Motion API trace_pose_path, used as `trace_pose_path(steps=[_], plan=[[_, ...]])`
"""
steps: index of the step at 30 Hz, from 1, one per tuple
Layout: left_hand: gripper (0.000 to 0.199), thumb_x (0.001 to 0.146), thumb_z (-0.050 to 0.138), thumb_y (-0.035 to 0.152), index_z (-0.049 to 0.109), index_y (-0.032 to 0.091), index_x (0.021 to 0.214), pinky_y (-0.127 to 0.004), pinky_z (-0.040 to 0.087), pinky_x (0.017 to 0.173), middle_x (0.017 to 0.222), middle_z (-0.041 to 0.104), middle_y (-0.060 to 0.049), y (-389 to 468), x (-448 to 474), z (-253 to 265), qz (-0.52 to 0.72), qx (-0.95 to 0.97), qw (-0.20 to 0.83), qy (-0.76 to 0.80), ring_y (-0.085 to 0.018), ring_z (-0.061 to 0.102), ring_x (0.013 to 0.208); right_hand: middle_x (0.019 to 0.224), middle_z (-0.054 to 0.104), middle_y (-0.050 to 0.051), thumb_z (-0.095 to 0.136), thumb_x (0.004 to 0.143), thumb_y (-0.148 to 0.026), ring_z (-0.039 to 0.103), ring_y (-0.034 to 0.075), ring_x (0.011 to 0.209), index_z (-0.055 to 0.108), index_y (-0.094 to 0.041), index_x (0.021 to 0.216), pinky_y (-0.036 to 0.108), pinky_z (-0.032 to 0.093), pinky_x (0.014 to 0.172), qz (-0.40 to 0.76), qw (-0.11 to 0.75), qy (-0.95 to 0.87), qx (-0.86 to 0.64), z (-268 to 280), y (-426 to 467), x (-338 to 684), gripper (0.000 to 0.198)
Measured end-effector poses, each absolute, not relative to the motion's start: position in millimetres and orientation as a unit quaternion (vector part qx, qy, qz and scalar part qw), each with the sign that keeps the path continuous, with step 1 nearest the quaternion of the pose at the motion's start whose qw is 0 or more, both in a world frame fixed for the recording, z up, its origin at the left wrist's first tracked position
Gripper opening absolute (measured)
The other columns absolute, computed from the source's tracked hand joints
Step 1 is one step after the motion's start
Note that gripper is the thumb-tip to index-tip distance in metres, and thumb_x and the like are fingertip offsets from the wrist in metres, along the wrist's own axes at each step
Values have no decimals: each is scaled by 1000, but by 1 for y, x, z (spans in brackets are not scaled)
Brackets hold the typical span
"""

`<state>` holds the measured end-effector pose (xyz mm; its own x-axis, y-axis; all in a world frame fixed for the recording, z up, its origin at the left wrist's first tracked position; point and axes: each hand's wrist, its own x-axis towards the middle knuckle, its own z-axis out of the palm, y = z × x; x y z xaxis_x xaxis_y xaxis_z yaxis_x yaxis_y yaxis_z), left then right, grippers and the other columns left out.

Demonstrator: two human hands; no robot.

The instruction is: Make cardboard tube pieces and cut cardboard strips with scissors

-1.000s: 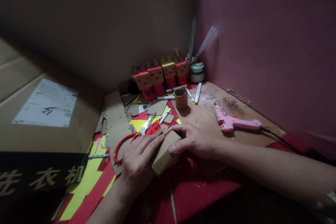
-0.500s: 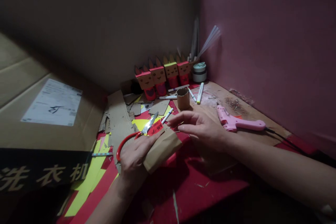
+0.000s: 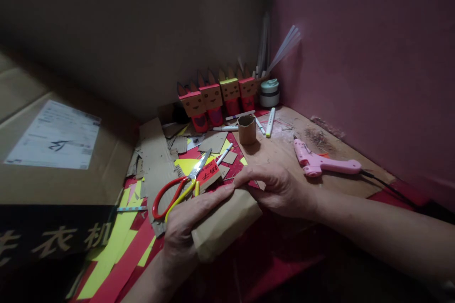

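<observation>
A small brown cardboard box (image 3: pixel 227 225) is gripped by my left hand (image 3: pixel 186 218), thumb along its top edge and the other fingers hidden beneath. My right hand (image 3: pixel 275 187) is closed with its fingertips pinching the box's far upper corner, close to my left thumb. Just beyond my left hand lie scissors (image 3: pixel 179 189) with red and yellow handles, blades pointing away. A red label with black writing (image 3: pixel 209 172) lies beside the blades. Farther back, a short cardboard tube (image 3: pixel 247 130) stands upright on the table.
Several cardboard figures (image 3: pixel 213 104) with pointed ears line the back wall. A pink glue gun (image 3: pixel 320 161) lies at right, its cord trailing off. Markers (image 3: pixel 270 123), paper strips (image 3: pixel 110 251) and cardboard scraps (image 3: pixel 213 142) cover the table. A large carton (image 3: pixel 64 180) borders the left.
My right hand has come down and closed on the corner of the box, where it was hovering apart before. The box has shifted nearer and slightly right, uncovering the scissors' yellow handle.
</observation>
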<state>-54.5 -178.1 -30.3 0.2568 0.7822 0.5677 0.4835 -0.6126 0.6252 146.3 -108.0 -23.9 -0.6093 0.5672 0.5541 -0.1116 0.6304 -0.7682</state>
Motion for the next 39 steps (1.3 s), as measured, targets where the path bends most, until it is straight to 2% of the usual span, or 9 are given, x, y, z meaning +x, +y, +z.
trace_pose_path(steps=[6, 11, 15, 20, 26, 29, 31, 35, 39], plan=[[41, 67, 75, 19, 71, 33, 105, -28, 56, 80, 106, 72, -2, -176, -51, -28, 490, 670, 341, 441, -24, 69, 94, 71, 60, -1, 55, 77, -11, 55, 11, 67, 64, -19, 75, 24, 46, 62, 523, 431, -707, -200, -29, -110, 142, 12], [27, 66, 74, 16, 77, 30, 89, -26, 57, 72, 91, 76, -2, -176, -53, -26, 536, 589, 329, 507, -22, 70, 82, 70, 60, -2, 57, 73, -10, 52, 9, 62, 65, -19, 80, 21, 42, 54, 588, 418, -655, -223, -26, -106, 140, 14], [22, 65, 74, 16, 77, 29, 83, -24, 56, 70, 87, 76, -1, -173, -48, -26, 544, 562, 377, 497, -20, 70, 79, 79, 67, 0, 53, 73, -8, 60, 12, 75, 69, -19, 91, 24, 47, 66, 626, 332, -676, -202, -24, -106, 140, 27], [21, 68, 73, 19, 77, 26, 88, -24, 54, 74, 92, 75, -3, -172, -48, -25, 516, 559, 377, 529, -20, 68, 84, 85, 71, 1, 53, 73, -10, 63, 16, 85, 74, -21, 88, 29, 49, 76, 617, 318, -679, -240, -24, -103, 141, 28], [17, 65, 73, 18, 76, 21, 82, -25, 53, 68, 86, 74, -4, -169, -47, -28, 553, 491, 427, 520, -20, 67, 77, 87, 72, 1, 55, 71, -11, 64, 11, 72, 73, -21, 96, 24, 52, 69, 678, 303, -634, -217, -27, -102, 139, 32], [25, 65, 73, 17, 74, 20, 90, -24, 52, 65, 83, 74, -3, -165, -47, -27, 522, 481, 475, 521, -18, 66, 74, 70, 70, 0, 57, 71, -14, 61, 10, 55, 72, -18, 100, 21, 51, 52, 699, 287, -605, -250, -29, -103, 139, 33], [23, 64, 72, 16, 74, 19, 87, -22, 51, 63, 79, 73, -2, -164, -46, -27, 517, 479, 487, 515, -16, 65, 70, 59, 67, -1, 58, 69, -15, 58, 11, 45, 70, -15, 103, 20, 49, 42, 713, 273, -586, -272, -31, -103, 138, 36], [14, 62, 71, 13, 72, 17, 76, -20, 49, 55, 68, 70, 1, -164, -43, -28, 536, 457, 475, 528, -13, 62, 59, 54, 66, -1, 60, 66, -15, 58, 12, 41, 67, -13, 108, 20, 49, 39, 723, 272, -565, -288, -34, -103, 136, 42], [22, 63, 70, 13, 68, 14, 85, -24, 50, 49, 65, 68, -1, -164, -41, -24, 512, 430, 525, 526, -14, 60, 52, 56, 66, 0, 64, 69, -21, 59, 11, 41, 63, -14, 111, 19, 49, 40, 747, 254, -547, -278, -33, -101, 135, 43]])
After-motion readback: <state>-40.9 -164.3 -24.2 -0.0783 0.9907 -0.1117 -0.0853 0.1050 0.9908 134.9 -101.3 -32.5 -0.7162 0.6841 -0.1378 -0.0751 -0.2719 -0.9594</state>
